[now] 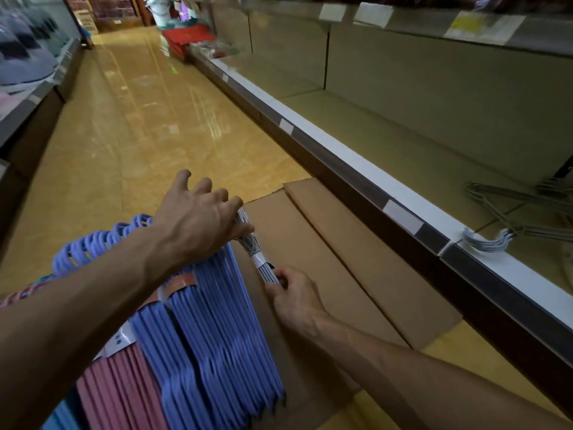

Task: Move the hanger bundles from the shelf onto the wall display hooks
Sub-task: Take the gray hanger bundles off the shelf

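Both hands grip one grey hanger bundle (259,256): left hand (198,212) pinching, right hand (291,293) curled round it. Its white label (259,259) is unreadable.

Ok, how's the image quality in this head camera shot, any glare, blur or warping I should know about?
Head view: overhead lights throw streaky glare on the glossy floor; the far aisle end and upper shelf labels are soft and blurred; the wide lens bends the shelf edge and stretches both forearms; the hands, left and right, and the blue hangers are fairly sharp.
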Motion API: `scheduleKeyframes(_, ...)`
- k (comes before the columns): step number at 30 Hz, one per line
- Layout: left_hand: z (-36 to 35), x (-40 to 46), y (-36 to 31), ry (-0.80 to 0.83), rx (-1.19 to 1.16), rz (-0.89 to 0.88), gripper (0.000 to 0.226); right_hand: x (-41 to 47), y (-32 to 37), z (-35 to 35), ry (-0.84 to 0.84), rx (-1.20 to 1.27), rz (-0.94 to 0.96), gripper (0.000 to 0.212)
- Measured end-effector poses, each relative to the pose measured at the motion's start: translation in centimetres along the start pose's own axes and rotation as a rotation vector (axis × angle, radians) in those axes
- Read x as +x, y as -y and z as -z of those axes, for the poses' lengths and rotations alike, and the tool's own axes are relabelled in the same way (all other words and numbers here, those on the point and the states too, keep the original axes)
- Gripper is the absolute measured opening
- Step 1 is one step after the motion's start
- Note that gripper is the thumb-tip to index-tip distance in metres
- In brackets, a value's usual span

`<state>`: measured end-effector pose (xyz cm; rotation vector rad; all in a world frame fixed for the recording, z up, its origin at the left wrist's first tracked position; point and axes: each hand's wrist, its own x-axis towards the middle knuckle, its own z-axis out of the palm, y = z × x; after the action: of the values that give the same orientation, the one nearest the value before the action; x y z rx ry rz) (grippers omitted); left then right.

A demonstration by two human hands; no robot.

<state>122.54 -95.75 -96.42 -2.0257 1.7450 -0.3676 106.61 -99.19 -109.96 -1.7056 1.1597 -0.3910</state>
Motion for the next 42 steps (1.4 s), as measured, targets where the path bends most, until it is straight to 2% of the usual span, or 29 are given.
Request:
scheduleKeyframes(4,-1.4,0.4,0.0,0.063,0.090,-0.038,0.064,0.5,-0.6,-2.2,0.031,0.051,-0.027,0.020)
scheduleKeyframes(16,-4.5,0.8,-0.4,0.113,0.195,-0.072,0.050,1.6,-2.1,-5.3,0.136,0.214,-0.115,0.018)
scheduleKeyframes(23,-4.5,0.7,-0.5,0.094,0.194,-0.068,0.051,2.2,-2.4,-4.3,0.183,0.152,-0.111,0.033)
scheduleKeyframes(29,-3.7,-0.7,0.0,0.013,0.131,-0.078,0.048,1.4,-2.2,-0.6,0.171,0.039,-0.019,0.029)
scheduleKeyframes(31,-3.5,-1.4,0.3,-0.068,0.082,-0.102,0.044,0.9,-2.0,1.3,0.181,-0.048,0.046,0.028)
scheduleKeyframes(35,-2.7,-2.8,-0.1,-0.328,-0.211,-0.186,0.025,-0.5,-1.7,5.3,0.223,-0.290,0.160,0.026)
scheduleKeyframes(39,-0.9,-3.0,-2.4,-0.368,-0.504,-0.249,0.021,-1.8,-1.8,9.9,0.199,-0.435,0.230,0.027)
scheduleKeyframes(42,0.6,-2.3,-4.5,-0.358,-0.744,-0.218,0.017,-2.8,-2.2,13.5,0.157,-0.507,0.260,0.025)
